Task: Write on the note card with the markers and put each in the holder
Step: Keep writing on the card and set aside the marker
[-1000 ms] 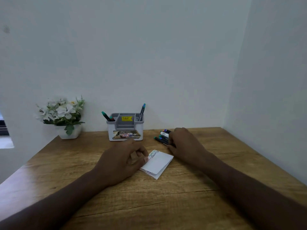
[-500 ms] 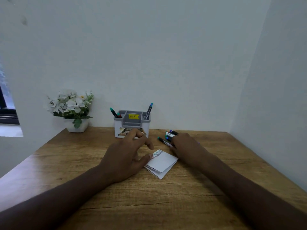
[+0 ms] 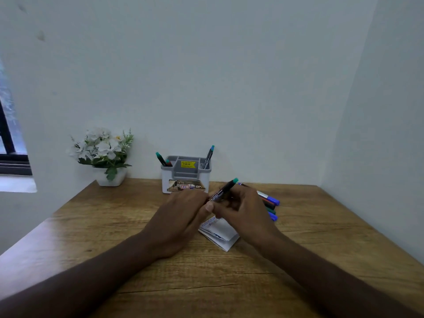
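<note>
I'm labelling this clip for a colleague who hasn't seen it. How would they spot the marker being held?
On the wooden desk, in front of the grey-and-white pen holder, two hands meet above the folded white note card. Between them slants a black marker with a teal end, the only one lifted off the desk.

holder (image 3: pixel 185 177) | yellow sticker (image 3: pixel 188 164): "49.00" is read | front label (image 3: pixel 186 185): "42", "OP" are read, rest blurred

**Both hands on one marker above the note card**

Right hand (image 3: pixel 243 212) and left hand (image 3: pixel 181 216) meet on a green-capped marker (image 3: pixel 223 190), tilted, cap end up-right. Left hand's grip probably at the lower end; blurred. Folded note card (image 3: pixel 220 232) lies beneath on wooden table (image 3: pixel 206 283). Loose markers (image 3: pixel 270 204) beside right hand. Holder (image 3: pixel 185 174) behind holds three markers.
</note>
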{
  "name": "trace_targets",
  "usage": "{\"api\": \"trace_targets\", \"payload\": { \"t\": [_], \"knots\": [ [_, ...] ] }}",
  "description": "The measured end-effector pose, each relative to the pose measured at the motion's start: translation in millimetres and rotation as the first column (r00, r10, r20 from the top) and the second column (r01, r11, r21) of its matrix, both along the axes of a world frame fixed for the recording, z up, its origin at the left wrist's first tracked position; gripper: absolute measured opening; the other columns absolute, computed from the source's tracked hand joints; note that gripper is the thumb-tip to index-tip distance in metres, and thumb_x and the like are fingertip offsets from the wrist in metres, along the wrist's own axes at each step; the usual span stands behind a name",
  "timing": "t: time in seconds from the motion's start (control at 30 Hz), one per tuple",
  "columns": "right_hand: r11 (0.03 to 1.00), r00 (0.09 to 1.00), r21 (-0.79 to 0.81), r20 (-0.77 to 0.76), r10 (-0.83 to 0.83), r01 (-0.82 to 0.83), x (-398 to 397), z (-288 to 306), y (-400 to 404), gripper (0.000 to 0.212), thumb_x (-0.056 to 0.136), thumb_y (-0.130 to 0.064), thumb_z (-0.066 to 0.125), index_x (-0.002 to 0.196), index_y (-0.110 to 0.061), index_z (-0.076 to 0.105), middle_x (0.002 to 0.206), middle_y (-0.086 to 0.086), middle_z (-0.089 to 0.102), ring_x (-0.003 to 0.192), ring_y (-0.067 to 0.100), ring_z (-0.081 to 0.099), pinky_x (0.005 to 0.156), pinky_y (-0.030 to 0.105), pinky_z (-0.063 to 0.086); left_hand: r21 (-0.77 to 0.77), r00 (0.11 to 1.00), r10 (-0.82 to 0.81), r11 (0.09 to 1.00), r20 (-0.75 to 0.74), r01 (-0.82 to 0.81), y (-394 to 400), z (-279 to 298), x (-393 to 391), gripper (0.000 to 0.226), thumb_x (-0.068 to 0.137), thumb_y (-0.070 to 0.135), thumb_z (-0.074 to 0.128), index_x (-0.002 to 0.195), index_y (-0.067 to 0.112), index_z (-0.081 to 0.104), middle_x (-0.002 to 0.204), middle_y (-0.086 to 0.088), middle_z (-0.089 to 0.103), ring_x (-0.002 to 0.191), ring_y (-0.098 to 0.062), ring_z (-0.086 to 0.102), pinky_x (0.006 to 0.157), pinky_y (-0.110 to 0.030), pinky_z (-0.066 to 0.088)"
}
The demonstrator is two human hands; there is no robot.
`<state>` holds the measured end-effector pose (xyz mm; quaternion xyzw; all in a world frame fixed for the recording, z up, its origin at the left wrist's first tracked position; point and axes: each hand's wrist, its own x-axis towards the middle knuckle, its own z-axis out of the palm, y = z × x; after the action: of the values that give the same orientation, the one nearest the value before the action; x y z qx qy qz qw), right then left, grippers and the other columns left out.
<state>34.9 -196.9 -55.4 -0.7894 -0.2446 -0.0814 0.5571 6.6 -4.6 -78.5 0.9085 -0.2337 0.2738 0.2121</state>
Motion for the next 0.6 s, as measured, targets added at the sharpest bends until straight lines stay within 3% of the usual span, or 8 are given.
{"api": "trace_targets", "payload": {
  "t": [0.07, 0.13, 0.2, 0.3, 0.4, 0.47, 0.53, 0.6],
  "knots": [
    [1.0, 1.0, 0.02, 0.017, 0.015, -0.015, 0, -1, -2, 0.014, 0.088, -0.022, 0.083, 0.101, -0.021, 0.078, 0.086, -0.001, 0.08, 0.075, 0.011, 0.075, 0.071, 0.026, 0.061, -0.043, 0.997, -0.078, 0.996, -0.028, 0.077, 0, -1, 3, 0.036, 0.111, 0.048, 0.027, 0.11, 0.029, 0.057, 0.093, 0.015, 0.057, 0.086, -0.008, 0.055, 0.072, -0.033, 0.047],
    [0.996, 0.999, 0.072, 0.009, 0.048, -0.048, -1, 2, -4, 0.012, 0.093, -0.019, 0.079, 0.105, -0.019, 0.079, 0.087, -0.001, 0.081, 0.073, 0.007, 0.074, 0.07, 0.022, 0.059, -0.088, 0.991, -0.129, 0.988, -0.031, 0.126, 1, -1, 6, 0.034, 0.112, 0.04, 0.033, 0.121, 0.022, 0.059, 0.092, 0.017, 0.056, 0.083, -0.008, 0.056, 0.069, -0.024, 0.045],
    [0.993, 0.997, 0.089, 0.019, 0.072, -0.073, -3, 4, -2, 0.011, 0.096, -0.021, 0.075, 0.106, -0.018, 0.079, 0.089, -0.003, 0.082, 0.077, 0.006, 0.074, 0.073, 0.023, 0.06, -0.096, 0.991, -0.127, 0.988, -0.033, 0.123, 3, -3, 8, 0.035, 0.111, 0.036, 0.034, 0.128, 0.016, 0.058, 0.094, 0.022, 0.053, 0.084, -0.006, 0.056, 0.07, -0.014, 0.041],
    [0.995, 0.996, 0.07, 0.054, 0.067, -0.07, -4, -1, 1, 0.008, 0.098, -0.023, 0.072, 0.104, -0.027, 0.077, 0.09, -0.006, 0.081, 0.079, 0.007, 0.074, 0.075, 0.025, 0.061, -0.089, 0.993, -0.099, 0.992, -0.062, 0.093, 5, -5, 9, 0.032, 0.111, 0.037, 0.031, 0.122, 0.02, 0.056, 0.098, 0.017, 0.055, 0.088, -0.005, 0.056, 0.073, -0.018, 0.042],
    [0.995, 0.997, 0.082, 0.048, 0.06, -0.064, -5, -4, 3, 0.01, 0.099, -0.025, 0.07, 0.102, -0.034, 0.074, 0.091, -0.007, 0.08, 0.081, 0.009, 0.075, 0.075, 0.026, 0.062, -0.134, 0.988, -0.109, 0.987, -0.109, 0.094, 3, -1, 4, 0.027, 0.112, 0.033, 0.034, 0.121, 0.021, 0.057, 0.1, 0.023, 0.057, 0.095, 0.003, 0.057, 0.077, -0.011, 0.041],
    [0.983, 0.994, 0.154, -0.002, 0.107, -0.105, -6, -6, 3, 0.01, 0.1, -0.024, 0.068, 0.107, -0.026, 0.075, 0.09, -0.001, 0.079, 0.077, 0.01, 0.073, 0.076, 0.03, 0.063, -0.158, 0.982, -0.124, 0.982, -0.142, 0.101, 2, 1, 1, 0.031, 0.113, 0.036, 0.033, 0.123, 0.021, 0.057, 0.098, 0.018, 0.062, 0.094, -0.002, 0.061, 0.076, -0.016, 0.046],
    [0.966, 0.986, 0.211, -0.042, 0.161, -0.149, -7, -8, 4, 0.015, 0.102, -0.023, 0.065, 0.112, -0.019, 0.075, 0.089, 0.003, 0.078, 0.076, 0.011, 0.072, 0.08, 0.035, 0.065, -0.143, 0.982, -0.109, 0.986, -0.154, 0.087, 4, 1, 0, 0.039, 0.112, 0.045, 0.028, 0.127, 0.023, 0.056, 0.095, 0.01, 0.067, 0.085, -0.011, 0.064, 0.073, -0.035, 0.052],
    [0.956, 0.979, 0.235, -0.058, 0.196, -0.177, -9, -9, 5, 0.018, 0.103, -0.021, 0.064, 0.116, -0.016, 0.074, 0.088, 0.002, 0.077, 0.077, 0.012, 0.07, 0.081, 0.035, 0.064, -0.112, 0.989, -0.079, 0.992, -0.125, 0.065, 5, 0, 1, 0.041, 0.111, 0.047, 0.027, 0.13, 0.024, 0.055, 0.088, 0.008, 0.066, 0.077, -0.012, 0.063, 0.069, -0.039, 0.051]
  ]
}}
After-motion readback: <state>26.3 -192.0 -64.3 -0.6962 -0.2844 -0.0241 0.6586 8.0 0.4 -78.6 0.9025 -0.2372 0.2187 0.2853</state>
